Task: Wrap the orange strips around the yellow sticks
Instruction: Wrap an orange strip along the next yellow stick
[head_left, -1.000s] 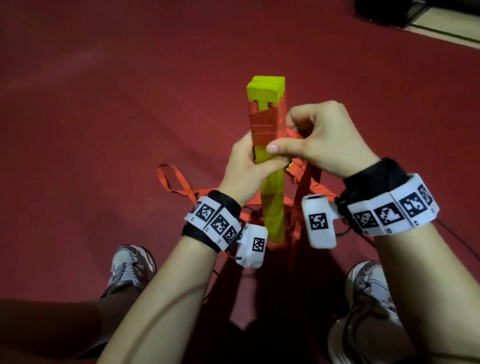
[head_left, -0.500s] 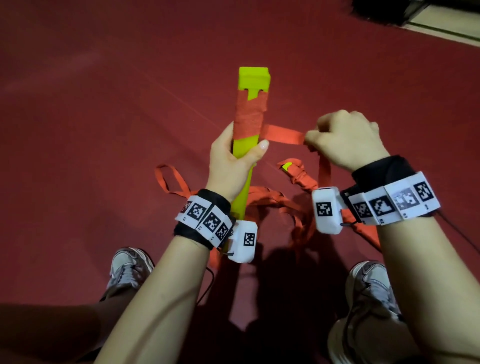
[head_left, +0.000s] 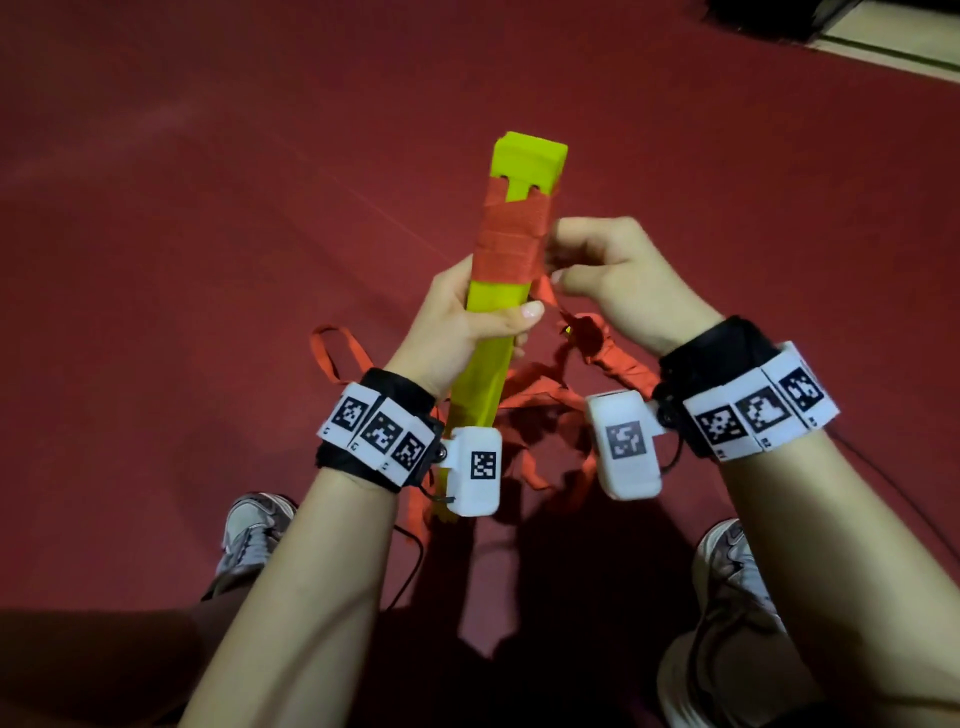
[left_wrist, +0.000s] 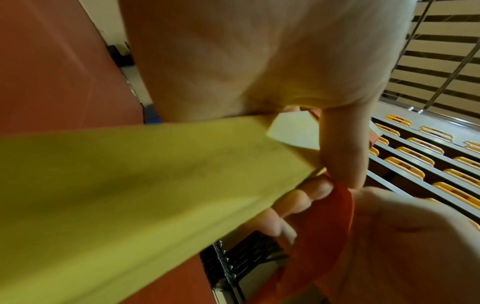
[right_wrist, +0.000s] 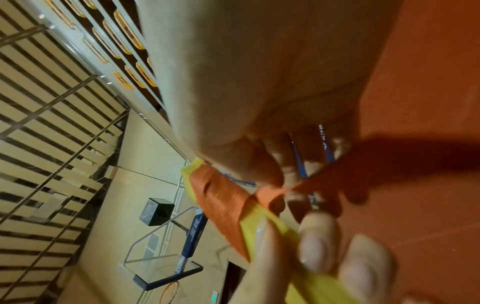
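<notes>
Your shoes (head_left: 257, 530) sit nearest, partly cut off by your arms. Your left hand (head_left: 457, 322) has its grip clamped round the sticks (head_left: 524, 161), which rise tilted above the red floor (head_left: 156, 260). Your right hand (head_left: 618, 283) pinches the strip (head_left: 511, 239) just beside the wrapped band; its fingertips are hidden. Loose strips lie tangled below, half covered by your wrists.

The right hand (head_left: 618, 280) has been brought back against the bundled yellow plastic sticks (head_left: 511, 291), the flat orange fabric strip (head_left: 511, 236) drawn short.
</notes>
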